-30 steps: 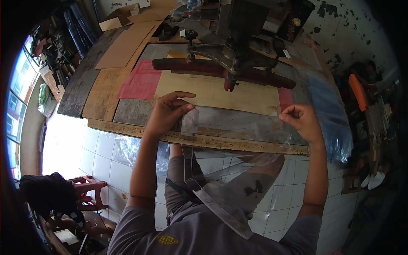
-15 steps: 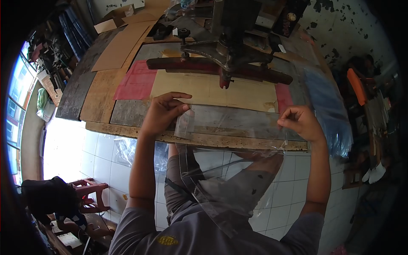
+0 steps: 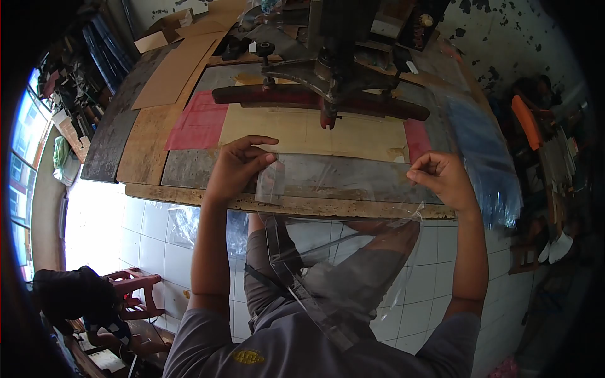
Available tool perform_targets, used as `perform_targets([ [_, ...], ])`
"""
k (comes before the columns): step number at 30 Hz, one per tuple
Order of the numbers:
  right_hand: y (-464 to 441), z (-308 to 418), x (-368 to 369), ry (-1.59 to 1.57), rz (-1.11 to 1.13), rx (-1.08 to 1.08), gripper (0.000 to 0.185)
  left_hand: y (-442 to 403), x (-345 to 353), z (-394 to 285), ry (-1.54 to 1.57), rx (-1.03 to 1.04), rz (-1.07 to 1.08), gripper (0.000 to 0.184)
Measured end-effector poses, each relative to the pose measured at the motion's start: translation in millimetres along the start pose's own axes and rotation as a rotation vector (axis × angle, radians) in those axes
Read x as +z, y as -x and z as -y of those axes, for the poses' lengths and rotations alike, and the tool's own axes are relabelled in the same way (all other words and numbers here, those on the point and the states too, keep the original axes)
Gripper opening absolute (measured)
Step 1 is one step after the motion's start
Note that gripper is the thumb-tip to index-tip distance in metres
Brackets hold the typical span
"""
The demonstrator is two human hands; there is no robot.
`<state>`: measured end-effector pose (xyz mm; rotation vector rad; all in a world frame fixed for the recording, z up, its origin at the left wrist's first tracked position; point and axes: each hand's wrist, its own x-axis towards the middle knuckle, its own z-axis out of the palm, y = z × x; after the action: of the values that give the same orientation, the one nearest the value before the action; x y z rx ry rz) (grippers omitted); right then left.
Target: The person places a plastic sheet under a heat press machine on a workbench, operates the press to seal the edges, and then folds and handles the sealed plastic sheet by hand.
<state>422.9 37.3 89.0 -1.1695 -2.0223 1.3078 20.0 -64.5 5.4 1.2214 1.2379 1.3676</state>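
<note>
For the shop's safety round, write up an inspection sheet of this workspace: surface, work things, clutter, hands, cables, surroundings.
Surface: worktable of wooden and grey panels, worn and stained.
Work things: clear plastic sheet, draped over the table's near edge; yellow sheet beyond it, a red piece at its left end; dark red machine bar above.
Clutter: brown cardboard at left; bluish plastic sheets at right.
Hands: left hand and right hand pinch the clear sheet's upper edge, spread apart.
Cables: nothing clearly seen; dark areas could hide some.
Surroundings: red stool and another person at lower left; white-tiled floor; peeling wall.
</note>
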Motion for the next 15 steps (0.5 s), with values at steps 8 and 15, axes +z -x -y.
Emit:
perform_targets([
  [8,1.9,3.0,-0.7,-0.051,-0.037,-0.050,0.007,-0.5,-0.8,2.7,0.034,0.022,-0.003,0.028],
  [15,4.2,8.8,-1.6,-0.033,-0.068,-0.069,0.013,0.7,0.0,-0.9,0.015,0.001,-0.021,0.031],
])
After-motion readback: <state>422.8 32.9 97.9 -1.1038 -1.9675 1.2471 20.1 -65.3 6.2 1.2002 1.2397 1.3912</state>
